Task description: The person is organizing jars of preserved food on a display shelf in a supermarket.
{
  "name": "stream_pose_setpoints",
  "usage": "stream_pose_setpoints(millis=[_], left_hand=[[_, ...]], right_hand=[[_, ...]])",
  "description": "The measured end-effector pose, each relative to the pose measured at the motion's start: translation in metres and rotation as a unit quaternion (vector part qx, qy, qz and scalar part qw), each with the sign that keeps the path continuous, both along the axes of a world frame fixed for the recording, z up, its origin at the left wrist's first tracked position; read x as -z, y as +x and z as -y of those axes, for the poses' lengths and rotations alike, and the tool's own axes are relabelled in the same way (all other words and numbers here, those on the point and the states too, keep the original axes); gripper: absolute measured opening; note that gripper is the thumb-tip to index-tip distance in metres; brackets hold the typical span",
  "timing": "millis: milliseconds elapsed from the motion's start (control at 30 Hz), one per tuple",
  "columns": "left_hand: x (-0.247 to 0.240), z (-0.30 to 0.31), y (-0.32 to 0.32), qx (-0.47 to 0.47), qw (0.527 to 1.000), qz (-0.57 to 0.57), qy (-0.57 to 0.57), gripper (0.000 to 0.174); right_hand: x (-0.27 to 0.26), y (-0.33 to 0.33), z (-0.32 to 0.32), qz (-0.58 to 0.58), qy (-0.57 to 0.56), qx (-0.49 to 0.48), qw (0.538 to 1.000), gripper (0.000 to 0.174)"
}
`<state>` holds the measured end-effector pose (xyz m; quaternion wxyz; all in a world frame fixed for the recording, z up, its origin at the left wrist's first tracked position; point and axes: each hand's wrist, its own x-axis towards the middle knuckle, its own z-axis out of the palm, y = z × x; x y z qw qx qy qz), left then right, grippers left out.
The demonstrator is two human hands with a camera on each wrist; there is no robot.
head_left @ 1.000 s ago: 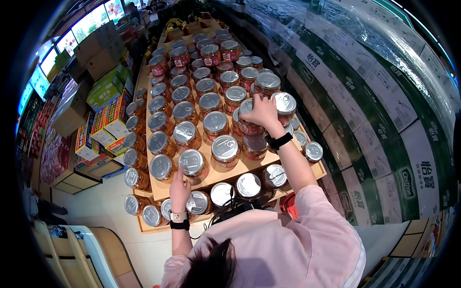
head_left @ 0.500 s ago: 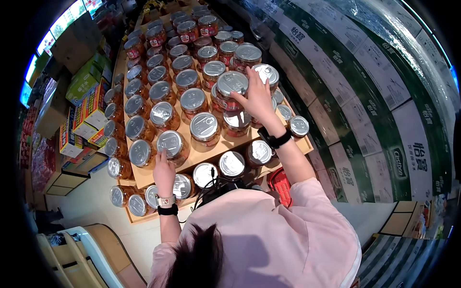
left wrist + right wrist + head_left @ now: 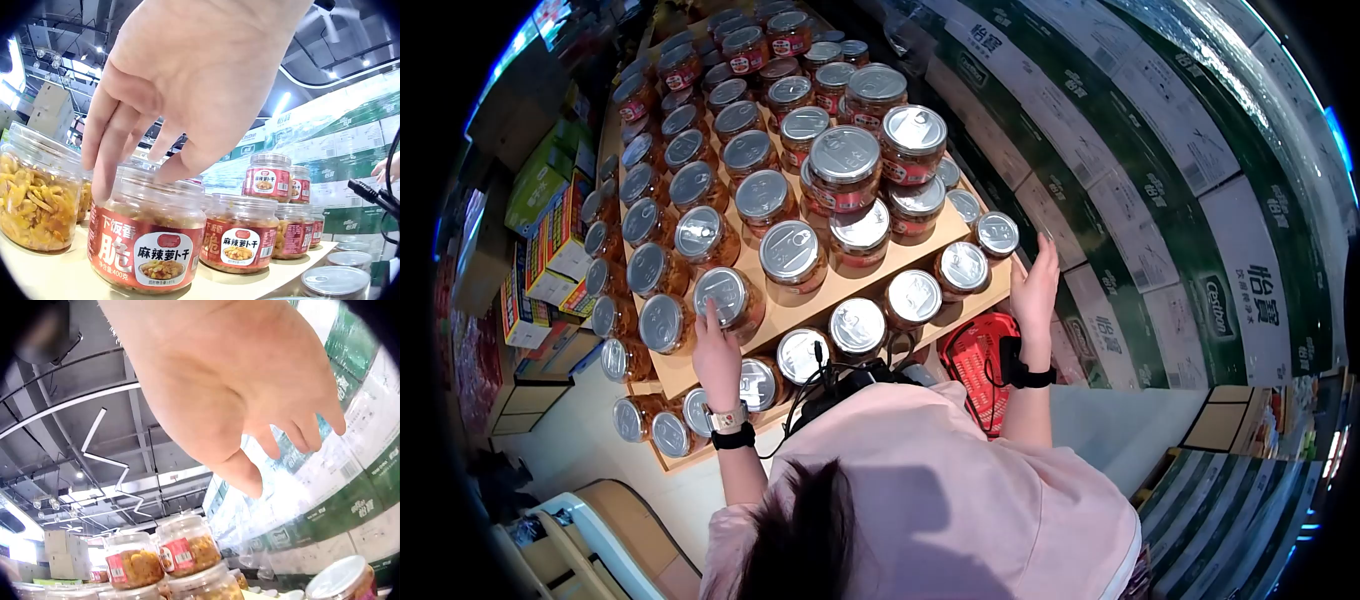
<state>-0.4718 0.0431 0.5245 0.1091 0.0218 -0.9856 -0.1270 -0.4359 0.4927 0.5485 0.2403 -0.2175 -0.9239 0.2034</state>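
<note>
My left hand (image 3: 718,360) rests at the near edge of a front-row jar (image 3: 730,305) with a silver pull-tab lid. In the left wrist view its fingers (image 3: 107,169) hang loosely over the top of a red-labelled jar (image 3: 150,244) of pickled radish. My right hand (image 3: 1035,285) is raised with spread fingers, holding nothing, right of the display and near the wrapped cartons. In the right wrist view its palm hangs above and right of two stacked jars. Two upper-layer jars, one (image 3: 845,165) and another (image 3: 914,140), stand on lower jars at the front right corner.
Rows of similar jars cover the wooden display (image 3: 810,305), with more on a lower ledge (image 3: 670,455). A red basket (image 3: 975,370) is below the right arm. Wrapped water cartons (image 3: 1150,240) wall the right side. A black cable (image 3: 800,410) hangs at the front.
My right hand has let go of the upper-layer jar and moved right and down, away from the stack. My left hand stays at the same front jar. The head view has shifted.
</note>
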Motion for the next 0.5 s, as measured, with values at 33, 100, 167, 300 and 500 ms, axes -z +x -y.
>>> stream_pose_setpoints(millis=[33, 100, 167, 300, 500], left_hand=[[-0.001, 0.0, -0.001, -0.001, 1.0, 0.006, -0.005, 0.061], [0.0, -0.001, -0.001, 0.001, 1.0, 0.009, -0.018, 0.061], [0.001, 0.0, -0.001, 0.008, 0.999, 0.001, -0.031, 0.061], [0.0, -0.001, -0.002, 0.013, 0.999, 0.011, -0.031, 0.061], [0.0, -0.001, -0.001, 0.016, 1.0, 0.016, -0.016, 0.062]], right_hand=[[0.009, 0.006, 0.0, 0.034, 0.007, 0.015, 0.999, 0.062], [0.025, 0.014, 0.0, 0.094, -0.02, 0.01, 0.995, 0.064], [0.041, 0.017, 0.008, 0.177, -0.008, 0.052, 0.983, 0.062], [0.071, 0.019, 0.021, 0.261, -0.019, -0.003, 0.965, 0.059], [0.081, 0.023, 0.039, 0.269, -0.07, -0.005, 0.961, 0.056]])
